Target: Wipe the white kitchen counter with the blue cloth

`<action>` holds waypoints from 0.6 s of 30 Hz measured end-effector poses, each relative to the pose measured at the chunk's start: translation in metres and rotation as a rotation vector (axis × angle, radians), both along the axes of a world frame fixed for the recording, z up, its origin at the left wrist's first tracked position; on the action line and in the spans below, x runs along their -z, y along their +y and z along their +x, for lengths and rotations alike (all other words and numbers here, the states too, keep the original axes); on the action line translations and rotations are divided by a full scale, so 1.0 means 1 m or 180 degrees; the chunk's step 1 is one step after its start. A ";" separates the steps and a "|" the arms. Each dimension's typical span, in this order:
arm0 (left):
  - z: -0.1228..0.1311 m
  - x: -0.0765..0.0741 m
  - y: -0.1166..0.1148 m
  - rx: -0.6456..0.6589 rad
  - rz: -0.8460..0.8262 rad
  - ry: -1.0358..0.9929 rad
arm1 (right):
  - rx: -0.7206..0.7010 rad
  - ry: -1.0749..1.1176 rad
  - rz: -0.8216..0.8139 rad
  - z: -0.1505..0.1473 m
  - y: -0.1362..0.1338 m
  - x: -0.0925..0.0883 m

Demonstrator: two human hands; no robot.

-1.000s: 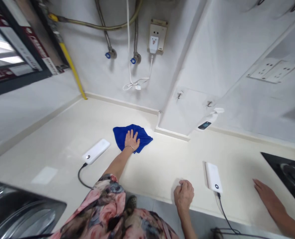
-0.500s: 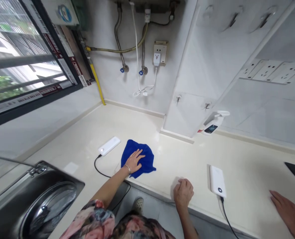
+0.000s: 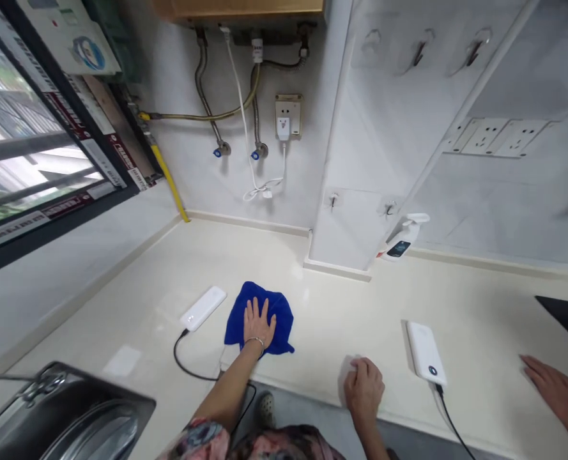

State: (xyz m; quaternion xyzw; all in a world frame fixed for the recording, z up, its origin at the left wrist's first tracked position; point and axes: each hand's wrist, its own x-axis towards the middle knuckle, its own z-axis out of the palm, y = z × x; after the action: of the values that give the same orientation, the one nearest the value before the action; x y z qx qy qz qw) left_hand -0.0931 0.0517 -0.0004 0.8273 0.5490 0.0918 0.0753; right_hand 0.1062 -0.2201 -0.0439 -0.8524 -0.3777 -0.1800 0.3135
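A blue cloth (image 3: 284,313) lies spread on the pale countertop near its front edge. My left hand (image 3: 259,324) presses flat on top of it, fingers apart and pointing toward the wall, a bracelet at the wrist. To the right, my right hand (image 3: 364,386) rests on the counter edge with its fingers curled into a loose fist. Nothing shows in that fist. The cloth lies apart from it.
A white power bank (image 3: 204,308) with a black cable lies left of the cloth, another power bank (image 3: 426,351) to the right. A spray bottle (image 3: 401,241) stands by the wall. The sink (image 3: 142,409) is at lower left. Another person's hand (image 3: 552,390) rests at far right.
My left hand has turned on the cloth; its fingers pointed to the right before and now point forward. The view has shifted a little. My right hand stays a loose fist.
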 end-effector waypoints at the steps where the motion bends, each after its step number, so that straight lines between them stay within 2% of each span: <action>1: 0.002 -0.001 0.011 0.0000 0.0020 0.0010 | 0.0019 -0.0027 -0.0038 0.000 0.000 0.001; 6: 0.012 -0.005 0.066 0.0053 0.0047 -0.0020 | 0.0068 -0.0185 -0.0178 0.003 0.001 0.006; 12: 0.029 -0.008 0.113 0.0333 0.0121 -0.0205 | 0.0218 -0.0552 -0.0247 0.005 0.003 0.013; 18: 0.054 -0.008 0.162 0.0470 0.0051 -0.0325 | 0.0186 -0.0050 -0.0254 0.012 -0.008 0.021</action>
State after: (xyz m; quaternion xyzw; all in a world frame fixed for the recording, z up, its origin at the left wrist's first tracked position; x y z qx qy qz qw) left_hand -0.0391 0.2138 0.0080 0.8603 0.4813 0.1324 0.1032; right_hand 0.1181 -0.2277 -0.0652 -0.8735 -0.3620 -0.1806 0.2708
